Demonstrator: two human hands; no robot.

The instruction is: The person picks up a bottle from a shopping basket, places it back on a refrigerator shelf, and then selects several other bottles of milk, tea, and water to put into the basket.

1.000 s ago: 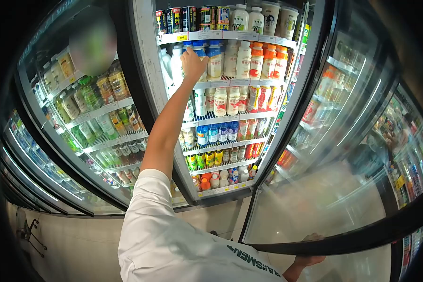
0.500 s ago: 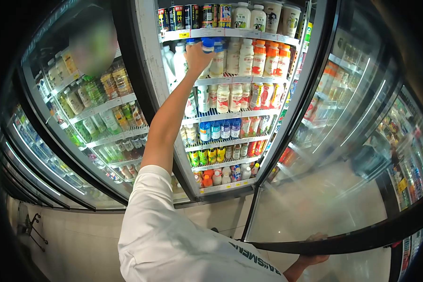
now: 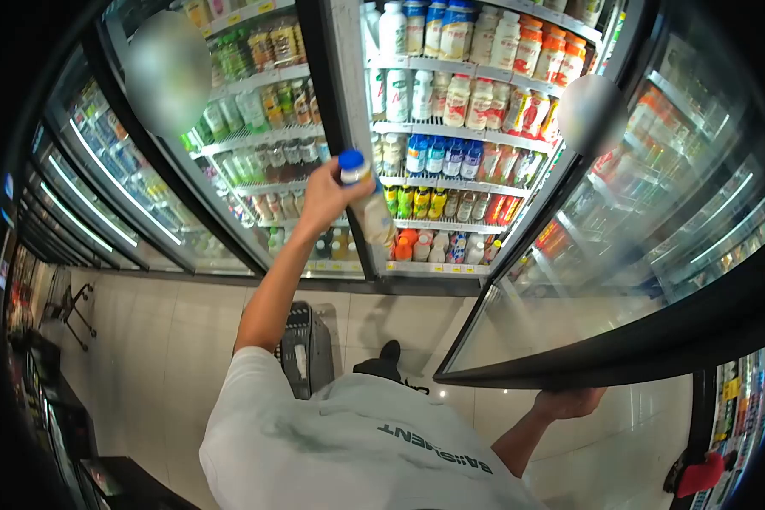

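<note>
My left hand (image 3: 325, 197) is closed round the neck of a bottle (image 3: 374, 219) with a blue cap and pale contents. The bottle hangs tilted in front of the post between two coolers, outside the shelves. At the lower right, my right hand (image 3: 568, 402) is at the edge of the open glass door (image 3: 569, 374), its fingers partly hidden by the dark frame. Bottles with similar blue caps (image 3: 456, 30) stand on an upper cooler shelf (image 3: 484, 72), beside orange-capped bottles (image 3: 552, 55).
A grey shopping basket (image 3: 319, 348) stands on the tiled floor by my left side. Closed cooler doors (image 3: 127, 195) run along the left. A wheeled stand (image 3: 75, 310) is farther left. More stocked shelves (image 3: 744, 416) lie beyond the door at right.
My left hand has come down and out of the upper shelf with the blue-capped bottle. The view has tilted down, bringing the basket into sight. My right hand remains at the door edge.
</note>
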